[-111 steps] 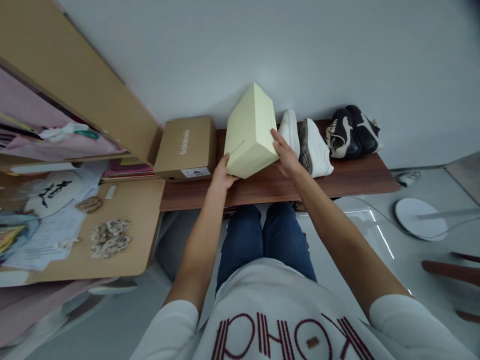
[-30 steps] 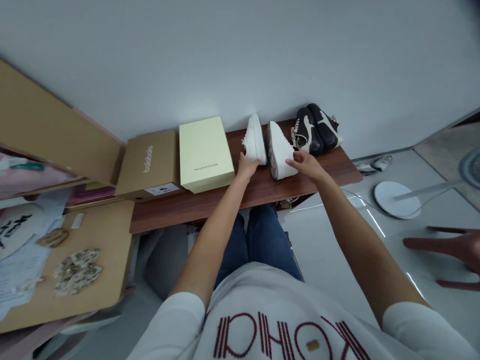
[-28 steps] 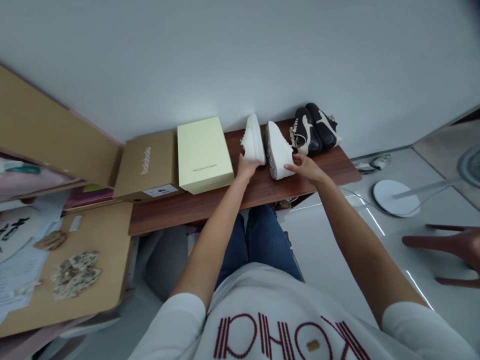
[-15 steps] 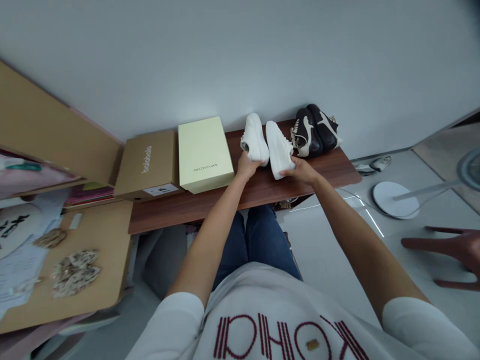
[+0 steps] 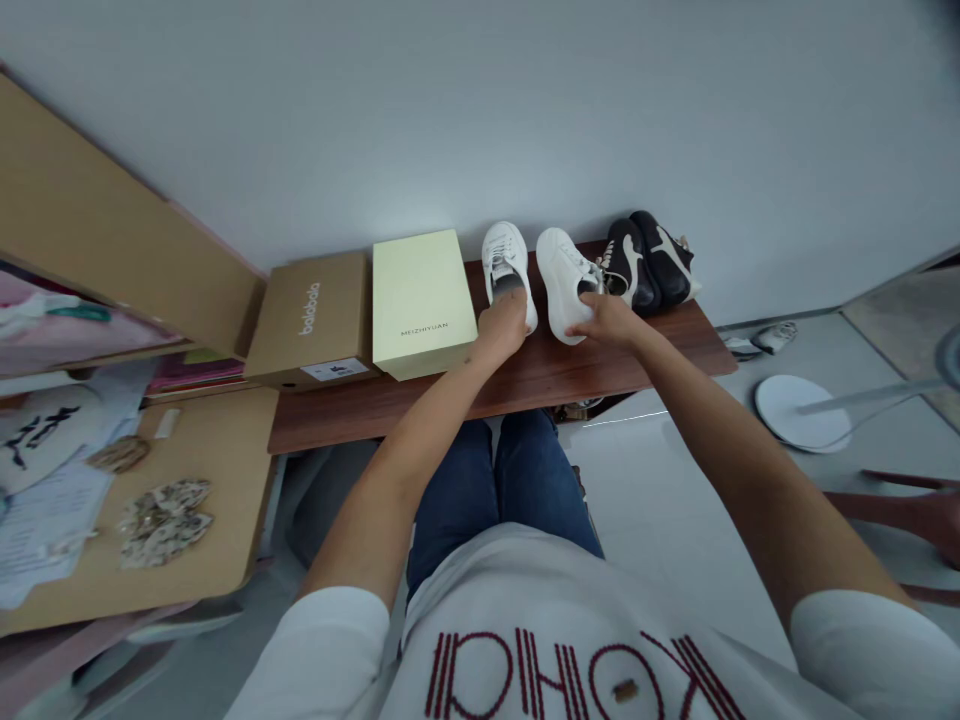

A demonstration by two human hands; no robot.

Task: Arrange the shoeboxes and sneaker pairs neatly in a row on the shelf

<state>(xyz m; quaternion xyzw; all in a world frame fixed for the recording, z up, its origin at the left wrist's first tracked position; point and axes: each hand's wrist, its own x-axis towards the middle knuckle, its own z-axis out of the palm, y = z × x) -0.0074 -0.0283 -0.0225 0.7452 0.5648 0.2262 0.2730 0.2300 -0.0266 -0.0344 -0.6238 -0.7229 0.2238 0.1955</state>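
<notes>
Two white sneakers are at the back of a dark wooden shelf top (image 5: 525,385), toes toward the wall. My left hand (image 5: 504,325) grips the heel of the left white sneaker (image 5: 504,245), whose laces and grey insole face up. With my right hand (image 5: 606,320) I hold the heel of the right white sneaker (image 5: 559,270), thumb on its outer sole, the shoe tilted slightly. A gap lies between the two shoes. Just right of them rests a pair of dark brown sneakers (image 5: 651,262) with cream trim. A pale yellow shoebox (image 5: 424,290) stands beside my left hand.
Left of the yellow box is a brown shoebox (image 5: 319,310). A light wood desk (image 5: 232,480) at far left carries papers and a patterned scrunchie (image 5: 166,522). On the floor to the right are a fan base (image 5: 802,412), shoes (image 5: 772,337) and a reddish stool (image 5: 900,520).
Both white sneakers have rolled from leaning on their sides to more upright, so their openings now show. My hands have turned with them at the heels. The view has shifted slightly.
</notes>
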